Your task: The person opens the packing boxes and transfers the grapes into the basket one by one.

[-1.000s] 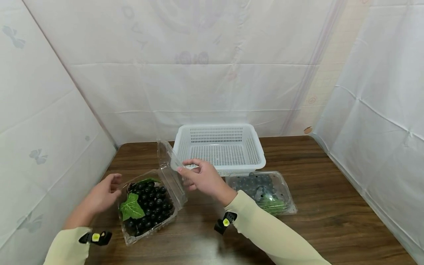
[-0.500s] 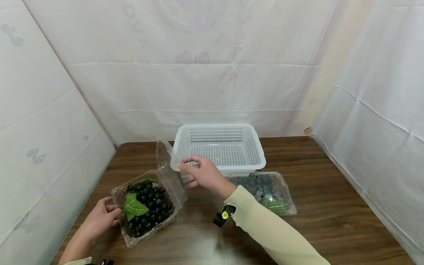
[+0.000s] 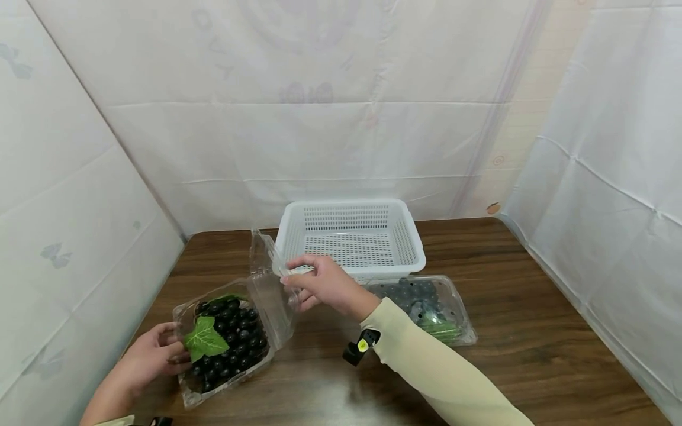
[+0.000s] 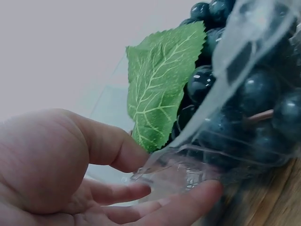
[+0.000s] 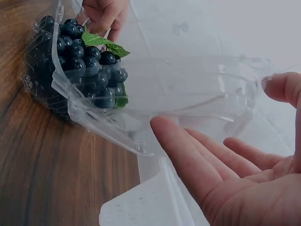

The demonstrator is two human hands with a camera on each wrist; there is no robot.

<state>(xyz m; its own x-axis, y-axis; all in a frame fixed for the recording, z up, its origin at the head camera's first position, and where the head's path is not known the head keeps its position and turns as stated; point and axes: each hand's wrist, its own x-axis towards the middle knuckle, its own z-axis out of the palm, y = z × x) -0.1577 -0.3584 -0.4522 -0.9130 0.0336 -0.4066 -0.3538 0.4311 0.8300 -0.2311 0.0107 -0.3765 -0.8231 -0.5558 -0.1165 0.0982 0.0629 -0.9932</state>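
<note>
A clear plastic clamshell container [image 3: 242,378] stands at the left of the table, its lid [image 3: 272,296] raised. Inside lie dark grapes [image 3: 237,334] and a green leaf [image 3: 205,338]. My left hand [image 3: 154,355] holds the container's left edge; in the left wrist view, the rim runs between the thumb [image 4: 117,148] and the fingers below. My right hand [image 3: 325,284] is at the raised lid, its thumb touching the lid's edge. Seen from the right wrist, its fingers [image 5: 188,155] are fairly straight and spread wide of the thumb.
A white perforated basket [image 3: 415,260] stands at the back of the wooden table [image 3: 511,296]. In front of it lies a second clear container [image 3: 460,307] with dark grapes and something green, partly behind my right arm. White sheets [image 3: 319,136] hang around the table.
My left hand has come down and forward onto the container's left edge. The container with its grapes has shifted slightly left. My right hand has stayed at the lid.
</note>
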